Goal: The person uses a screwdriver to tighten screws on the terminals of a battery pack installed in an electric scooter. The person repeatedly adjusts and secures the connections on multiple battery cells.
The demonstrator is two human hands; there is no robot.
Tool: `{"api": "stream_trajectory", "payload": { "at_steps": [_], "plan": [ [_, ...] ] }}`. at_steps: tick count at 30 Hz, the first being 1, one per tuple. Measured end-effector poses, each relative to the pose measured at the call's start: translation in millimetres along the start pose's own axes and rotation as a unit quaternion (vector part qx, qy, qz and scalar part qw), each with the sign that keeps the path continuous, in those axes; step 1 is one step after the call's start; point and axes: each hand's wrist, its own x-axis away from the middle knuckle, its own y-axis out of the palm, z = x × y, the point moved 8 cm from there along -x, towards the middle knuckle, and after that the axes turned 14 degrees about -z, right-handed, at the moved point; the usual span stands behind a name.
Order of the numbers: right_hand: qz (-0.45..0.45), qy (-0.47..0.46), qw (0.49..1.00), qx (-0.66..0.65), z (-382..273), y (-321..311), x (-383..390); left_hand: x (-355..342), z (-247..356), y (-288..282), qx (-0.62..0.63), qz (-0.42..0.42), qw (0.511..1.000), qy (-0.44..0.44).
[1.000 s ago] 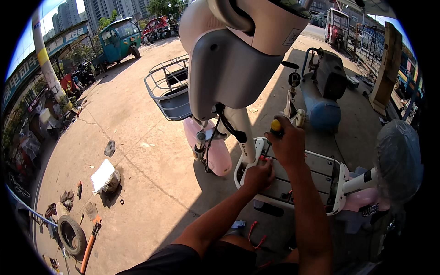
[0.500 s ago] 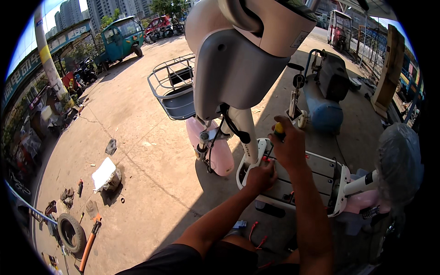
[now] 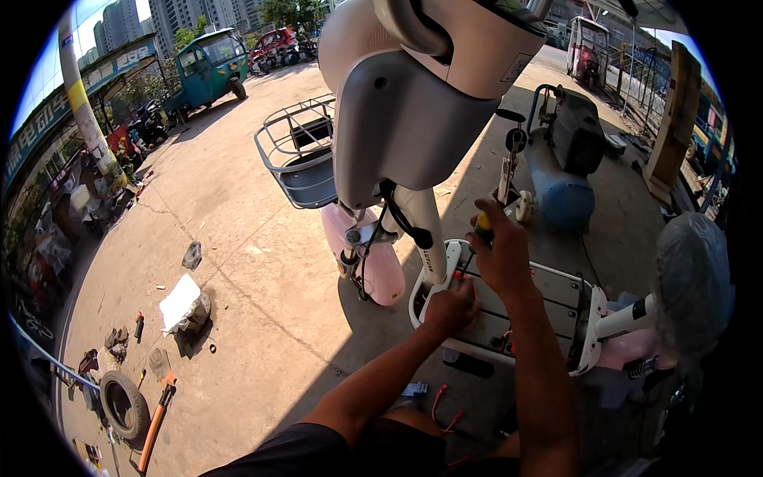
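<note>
A white and pink electric scooter stands before me, its footboard frame [image 3: 594, 338] uncovered over a row of grey batteries [image 3: 555, 285]. My right hand [image 3: 505, 253] is closed round the yellow and black handle of a screwdriver [image 3: 483, 226]. Its shaft points down at the front end of the batteries, beside a small red piece [image 3: 459, 276]. Right there my left hand [image 3: 453, 308] is closed, fingers pinched together against the battery; what they hold is hidden. Above both hands rises the grey front panel [image 3: 405, 131] of the scooter, with black cables [image 3: 397, 211] below it.
A blue air compressor [image 3: 563, 191] stands beyond the footboard. Red wires [image 3: 445, 409] lie on the ground near my legs. To the left are a tyre [image 3: 124, 405], an orange-handled tool [image 3: 157, 425] and a box with a white top [image 3: 183, 304]. Plastic wraps the seat [image 3: 691, 282].
Both hands keep their places and grips, the screwdriver still pointing down at the battery. The view has shifted very slightly.
</note>
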Motion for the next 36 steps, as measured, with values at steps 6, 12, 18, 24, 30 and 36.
{"api": "stream_trajectory", "payload": {
  "at_steps": [6, 12, 18, 24, 30, 36],
  "plan": [
    [0.000, 0.001, 1.000, -0.006, 0.4, -2.6, 1.1, 2.1, 3.6, -4.7, -0.005, 0.001, 1.000, -0.005],
    [-0.008, -0.005, 1.000, -0.008, -0.9, 0.0, -0.5, -0.2, 2.7, -0.2, -0.003, -0.001, 1.000, 0.011],
    [0.007, -0.012, 1.000, -0.022, -6.1, 4.3, -0.9, 0.0, 2.2, 2.8, -0.002, -0.033, 0.999, -0.008],
    [0.031, -0.009, 0.999, -0.004, -4.2, 7.5, 1.3, 1.4, 4.7, 1.9, -0.002, -0.021, 1.000, 0.007],
    [0.094, -0.006, 0.995, 0.022, -3.2, 11.7, 8.0, -2.6, -0.9, 14.7, -0.031, -0.047, 0.998, 0.002],
    [-0.032, 0.011, 0.999, 0.010, -6.8, 5.5, -14.2, -4.1, 0.3, 11.1, -0.020, -0.045, 0.999, -0.014]
  ]
}}
